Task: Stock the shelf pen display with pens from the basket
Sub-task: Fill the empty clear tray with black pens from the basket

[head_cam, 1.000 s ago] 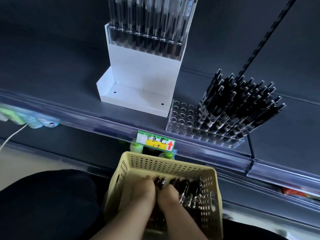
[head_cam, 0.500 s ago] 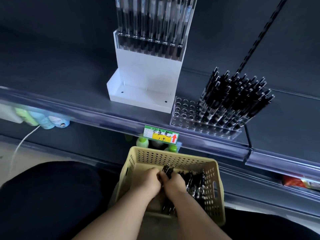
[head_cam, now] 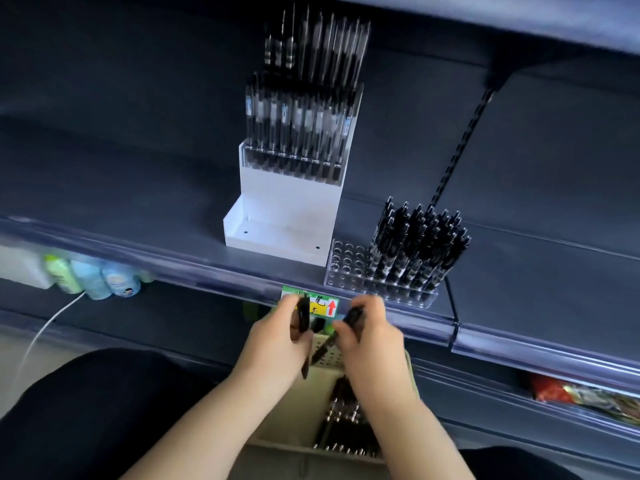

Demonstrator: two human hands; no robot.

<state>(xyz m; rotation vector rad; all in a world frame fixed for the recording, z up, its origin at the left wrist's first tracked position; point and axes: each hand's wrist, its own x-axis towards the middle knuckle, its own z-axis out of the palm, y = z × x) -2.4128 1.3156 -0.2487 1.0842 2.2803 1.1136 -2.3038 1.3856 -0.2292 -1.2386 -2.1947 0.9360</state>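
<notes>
Two bare hands hover just above a cream basket [head_cam: 287, 422], in front of the shelf edge [head_cam: 173, 263]. The left hand [head_cam: 277, 341] curls round a few black pens [head_cam: 304, 315] held upright; blur hides how many. The right hand [head_cam: 374, 337] pinches a single pen [head_cam: 354, 318] that slants down toward the left hand. More loose pens [head_cam: 346, 420] lie in the basket's right side. On the shelf above stands a clear rack [head_cam: 346, 265], its right part packed with rack pens [head_cam: 415, 244], its left holes showing. Just beside it on the left, a white stand [head_cam: 287, 209] holds a row of upright pens. A price label [head_cam: 329, 306] sits partly behind the hands. Bottles [head_cam: 93, 278] lie on the lower shelf, far left
</notes>
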